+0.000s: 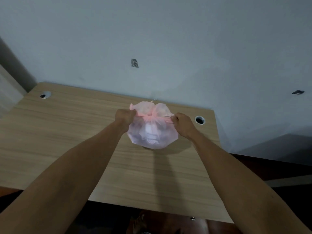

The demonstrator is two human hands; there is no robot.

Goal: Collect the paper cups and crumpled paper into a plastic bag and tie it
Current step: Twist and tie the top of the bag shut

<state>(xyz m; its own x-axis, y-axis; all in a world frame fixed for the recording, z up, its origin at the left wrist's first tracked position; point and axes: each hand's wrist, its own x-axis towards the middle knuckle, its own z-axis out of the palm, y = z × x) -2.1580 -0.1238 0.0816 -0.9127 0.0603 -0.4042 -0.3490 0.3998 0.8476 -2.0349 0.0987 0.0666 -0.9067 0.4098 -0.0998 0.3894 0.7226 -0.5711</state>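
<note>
A translucent pink plastic bag [152, 134] sits bulging on the wooden desk [67, 132], near its far edge. White shapes show dimly through the plastic; I cannot tell cups from paper. The bag's top is drawn into a pink twisted band with a knot [151, 117] at its middle. My left hand [125, 116] grips the left end of that band in a fist. My right hand [183, 123] pinches the right end. The two ends are pulled apart sideways, taut across the bag's top.
Two round cable holes are set in the desk, one at the far left [45, 95] and one at the far right [200, 120]. A pale wall [152, 39] rises right behind the desk. The desk's right edge drops to a dark floor [278, 168].
</note>
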